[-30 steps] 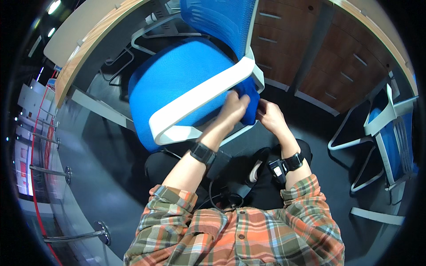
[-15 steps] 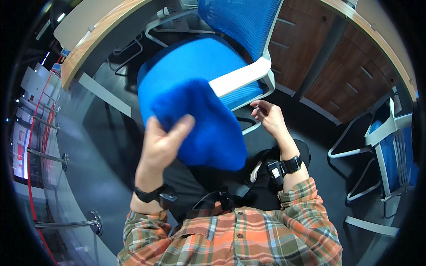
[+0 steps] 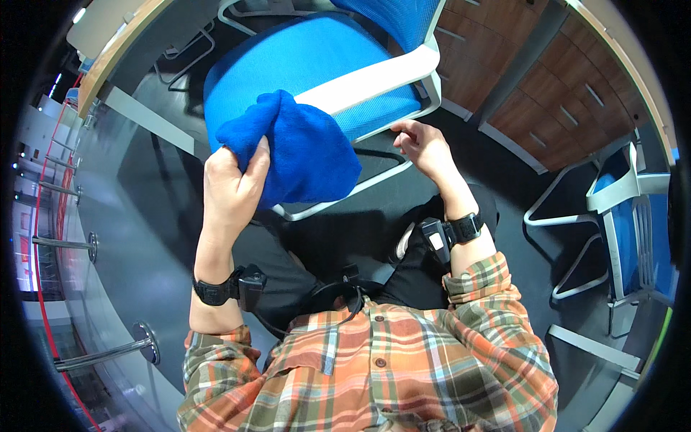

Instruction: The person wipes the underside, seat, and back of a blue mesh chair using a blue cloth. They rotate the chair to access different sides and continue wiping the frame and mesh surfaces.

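Fingers of the left hand [image 3: 229, 183] are closed around a bunched blue cloth [image 3: 299, 151], which is held lifted in front of the blue chair seat [image 3: 302, 61], its lower part hanging over the white armrest [image 3: 367, 79]. Fingers of the right hand [image 3: 425, 144] are loosely curled and hold nothing; they are seen just beside the seat's front edge. Black wrist straps are worn on both forearms, above plaid sleeves. Compared with a second ago, when both hands were pressed together at the armrest, the cloth has been lifted clear by the left hand and drawn to the person's left. Since half a second ago it has been gathered tighter, exposing the armrest.
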{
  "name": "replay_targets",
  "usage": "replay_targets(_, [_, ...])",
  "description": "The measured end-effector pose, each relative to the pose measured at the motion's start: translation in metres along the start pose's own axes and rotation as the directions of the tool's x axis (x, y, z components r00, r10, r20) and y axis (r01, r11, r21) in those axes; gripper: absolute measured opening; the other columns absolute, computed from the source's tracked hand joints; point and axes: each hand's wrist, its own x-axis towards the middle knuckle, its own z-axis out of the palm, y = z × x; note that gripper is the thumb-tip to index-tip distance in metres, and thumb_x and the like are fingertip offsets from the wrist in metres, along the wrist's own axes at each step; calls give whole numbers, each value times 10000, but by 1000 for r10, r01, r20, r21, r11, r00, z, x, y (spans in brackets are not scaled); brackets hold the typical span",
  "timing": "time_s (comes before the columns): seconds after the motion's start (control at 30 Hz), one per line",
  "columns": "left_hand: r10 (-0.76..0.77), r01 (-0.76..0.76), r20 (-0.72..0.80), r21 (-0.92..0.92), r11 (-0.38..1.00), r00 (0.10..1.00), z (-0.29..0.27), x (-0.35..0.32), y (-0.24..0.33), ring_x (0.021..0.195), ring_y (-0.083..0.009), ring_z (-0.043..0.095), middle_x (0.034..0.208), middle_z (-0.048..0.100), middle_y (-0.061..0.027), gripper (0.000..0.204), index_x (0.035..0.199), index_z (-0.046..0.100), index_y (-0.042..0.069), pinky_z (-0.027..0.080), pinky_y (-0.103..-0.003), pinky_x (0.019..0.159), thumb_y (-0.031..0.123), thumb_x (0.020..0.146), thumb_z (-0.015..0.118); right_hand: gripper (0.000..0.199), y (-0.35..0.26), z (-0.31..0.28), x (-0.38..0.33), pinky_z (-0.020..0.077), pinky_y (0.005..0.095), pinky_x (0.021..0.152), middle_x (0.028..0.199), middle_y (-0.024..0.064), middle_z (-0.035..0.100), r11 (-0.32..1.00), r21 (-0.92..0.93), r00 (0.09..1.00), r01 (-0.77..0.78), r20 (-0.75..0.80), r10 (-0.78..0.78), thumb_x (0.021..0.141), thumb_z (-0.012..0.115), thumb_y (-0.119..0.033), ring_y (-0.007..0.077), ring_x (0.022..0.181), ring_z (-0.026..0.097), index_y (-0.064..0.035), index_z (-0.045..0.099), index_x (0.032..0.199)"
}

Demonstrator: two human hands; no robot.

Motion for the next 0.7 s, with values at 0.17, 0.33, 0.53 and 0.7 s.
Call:
replay_targets(0.17, [-11, 1, -84, -123, 992, 996, 8, -28, -17, 587, -62, 414, 621, 486, 3, 143, 886, 580, -53, 359, -270, 534, 72, 950, 555, 239, 3, 1, -3, 529, 332, 813, 910, 64, 719, 1000, -2, 999, 8, 42, -8, 915, 542, -159, 198, 882, 693, -108, 676, 1107])
replay_targets(0.33, [72, -105, -129, -271, 957, 989, 12, -66, -34, 856, -79, 555, 954, 642, -14, 218, 1140, 608, -24, 427, -250, 780, 105, 987, 521, 338, -11, 13, -15, 506, 306, 882, 1080, 63, 657, 936, 345, 917, -71, 392, -75, 911, 645, -175, 140, 994, 611, -98, 609, 1238])
replay_targets(0.53, [-49, 131, 264, -305, 943, 963, 18, -102, -38, 878, -142, 620, 1036, 668, -58, 231, 1140, 620, -21, 503, -314, 824, 99, 947, 583, 925, -49, 50, -53, 362, 418, 1094, 1409, 144, 484, 828, 561, 636, 9, 636, -438, 717, 834, -402, 243, 1318, 438, -109, 369, 1460])
replay_targets(0.7, [-379, 526, 431, -301, 795, 819, 40, -98, -62, 923, -127, 607, 1031, 676, -55, 259, 1138, 636, -10, 488, -298, 838, 168, 955, 596, 672, -56, 78, -70, 462, 358, 996, 1222, 128, 635, 773, 430, 498, -466, 850, -173, 781, 814, -284, 201, 1104, 599, -18, 528, 1328])
